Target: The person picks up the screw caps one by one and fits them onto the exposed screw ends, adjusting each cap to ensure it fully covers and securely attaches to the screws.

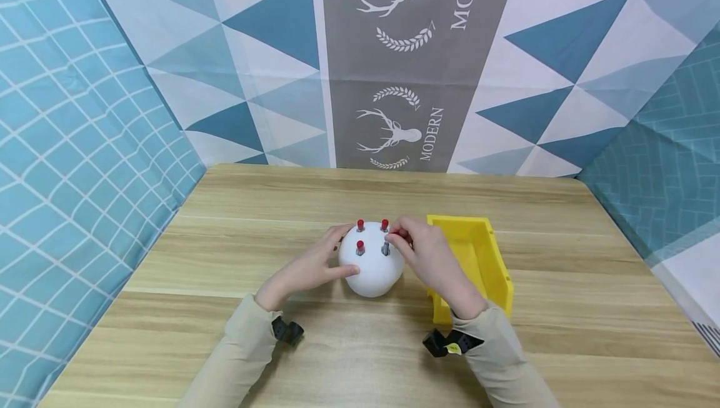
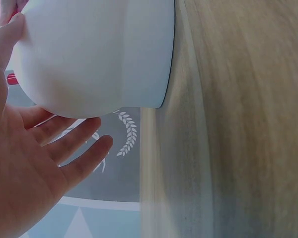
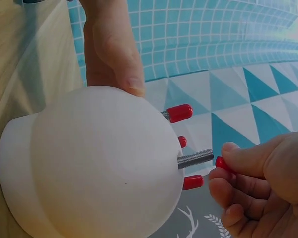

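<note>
A white dome-shaped object (image 1: 371, 273) stands on the table with threaded metal studs rising from its top. Three of the studs wear red caps (image 1: 360, 247), while the threads of one bare stud (image 3: 195, 158) are exposed. My left hand (image 1: 309, 265) holds the dome from the left, thumb on the near side and fingers round the far side; in the left wrist view some fingers stand off the surface. Between thumb and fingertips, my right hand (image 3: 268, 183) pinches another red cap (image 3: 221, 163), a small gap away from the bare stud's tip.
A yellow open-topped bin (image 1: 497, 264) sits on the wooden table (image 1: 568, 283) to the right, partly behind my right forearm. Patterned cloth walls (image 1: 281, 83) rise at the back and both sides. Each wrist carries a black strapped-on camera (image 1: 288, 332).
</note>
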The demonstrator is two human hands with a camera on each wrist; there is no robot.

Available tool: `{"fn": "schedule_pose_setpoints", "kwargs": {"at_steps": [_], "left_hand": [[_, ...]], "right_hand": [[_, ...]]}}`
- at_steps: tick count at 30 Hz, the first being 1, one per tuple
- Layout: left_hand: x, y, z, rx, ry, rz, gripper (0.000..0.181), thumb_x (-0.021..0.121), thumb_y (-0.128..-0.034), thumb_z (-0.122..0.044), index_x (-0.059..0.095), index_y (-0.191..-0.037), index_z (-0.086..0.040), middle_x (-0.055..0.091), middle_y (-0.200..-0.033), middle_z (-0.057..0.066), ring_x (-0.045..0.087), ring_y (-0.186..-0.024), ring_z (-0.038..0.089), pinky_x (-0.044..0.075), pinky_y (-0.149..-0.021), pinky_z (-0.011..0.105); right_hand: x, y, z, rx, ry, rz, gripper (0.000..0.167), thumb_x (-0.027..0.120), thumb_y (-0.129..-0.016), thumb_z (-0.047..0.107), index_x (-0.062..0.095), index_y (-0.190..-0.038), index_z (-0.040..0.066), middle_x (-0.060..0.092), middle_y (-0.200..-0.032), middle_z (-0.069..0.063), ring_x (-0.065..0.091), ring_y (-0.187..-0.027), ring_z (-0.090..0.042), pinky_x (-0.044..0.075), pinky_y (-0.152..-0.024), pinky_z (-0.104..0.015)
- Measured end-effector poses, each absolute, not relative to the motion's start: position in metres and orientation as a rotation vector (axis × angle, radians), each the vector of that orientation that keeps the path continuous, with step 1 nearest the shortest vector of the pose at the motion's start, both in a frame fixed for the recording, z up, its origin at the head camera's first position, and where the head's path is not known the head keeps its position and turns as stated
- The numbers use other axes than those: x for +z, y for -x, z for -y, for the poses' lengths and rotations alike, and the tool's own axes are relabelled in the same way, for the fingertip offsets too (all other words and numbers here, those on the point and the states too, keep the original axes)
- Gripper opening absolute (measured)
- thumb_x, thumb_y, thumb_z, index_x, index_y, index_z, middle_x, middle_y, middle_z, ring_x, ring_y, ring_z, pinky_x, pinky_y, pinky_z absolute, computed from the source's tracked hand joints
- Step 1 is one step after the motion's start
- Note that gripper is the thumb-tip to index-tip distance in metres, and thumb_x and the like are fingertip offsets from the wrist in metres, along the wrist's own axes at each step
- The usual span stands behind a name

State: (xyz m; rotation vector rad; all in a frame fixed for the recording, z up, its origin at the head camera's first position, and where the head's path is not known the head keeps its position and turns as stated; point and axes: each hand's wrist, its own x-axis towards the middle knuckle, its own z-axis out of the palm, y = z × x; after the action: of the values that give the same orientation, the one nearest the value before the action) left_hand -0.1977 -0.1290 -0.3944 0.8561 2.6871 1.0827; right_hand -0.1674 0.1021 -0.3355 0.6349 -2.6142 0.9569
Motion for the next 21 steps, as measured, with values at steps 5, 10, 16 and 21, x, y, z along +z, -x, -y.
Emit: {"fn": "schedule_pose_setpoints", "kwargs": {"at_steps": [5, 10, 16, 21], "left_hand": [[-0.3937, 0.1975, 0.1286, 1.08, -0.862, -2.681, 0.084, 0.061, -0.079, -0.054, 0.021, -0.145, -0.019, 0.03, -0.143, 0.003, 0.036, -0.129, 0.022, 0.036, -0.101, 0.046], [-0.3937, 0.1982, 0.1284, 1.073, -0.87, -2.681, 0.083, 0.061, -0.0794, -0.053, 0.021, -0.145, -0.02, 0.031, -0.142, 0.003, 0.037, -0.128, 0.022, 0.036, -0.101, 0.046], [-0.3945, 0.199, 0.1285, 1.066, -0.88, -2.686, 0.084, 0.061, -0.0796, -0.053, 0.021, -0.145, -0.018, 0.032, -0.142, 0.003, 0.037, -0.127, 0.022, 0.036, -0.101, 0.045], [-0.3945, 0.1988, 0.1287, 1.067, -0.874, -2.681, 0.085, 0.06, -0.0797, -0.053, 0.021, -0.145, -0.016, 0.032, -0.142, 0.004, 0.037, -0.128, 0.023, 0.036, -0.101, 0.047]], "right_hand": [[-0.3367, 0.1678, -0.0993, 0.977, -0.635, 2.633, 0.009, 0.066, -0.083, 0.017, 0.061, -0.085, 0.011, 0.055, -0.07, 0.003, 0.045, -0.061, -0.01, 0.043, -0.054, -0.019], [-0.3369, 0.1676, -0.0985, 0.989, -0.642, 2.633, 0.008, 0.065, -0.083, 0.018, 0.061, -0.084, 0.011, 0.055, -0.07, 0.004, 0.045, -0.062, -0.01, 0.044, -0.055, -0.019], [-0.338, 0.1673, -0.0981, 0.994, -0.657, 2.621, 0.009, 0.065, -0.084, 0.019, 0.06, -0.084, 0.012, 0.055, -0.07, 0.004, 0.045, -0.062, -0.01, 0.044, -0.054, -0.019], [-0.3387, 0.1671, -0.0973, 0.983, -0.671, 2.61, 0.009, 0.066, -0.083, 0.019, 0.06, -0.083, 0.012, 0.055, -0.07, 0.005, 0.045, -0.062, -0.009, 0.043, -0.054, -0.019]]}}
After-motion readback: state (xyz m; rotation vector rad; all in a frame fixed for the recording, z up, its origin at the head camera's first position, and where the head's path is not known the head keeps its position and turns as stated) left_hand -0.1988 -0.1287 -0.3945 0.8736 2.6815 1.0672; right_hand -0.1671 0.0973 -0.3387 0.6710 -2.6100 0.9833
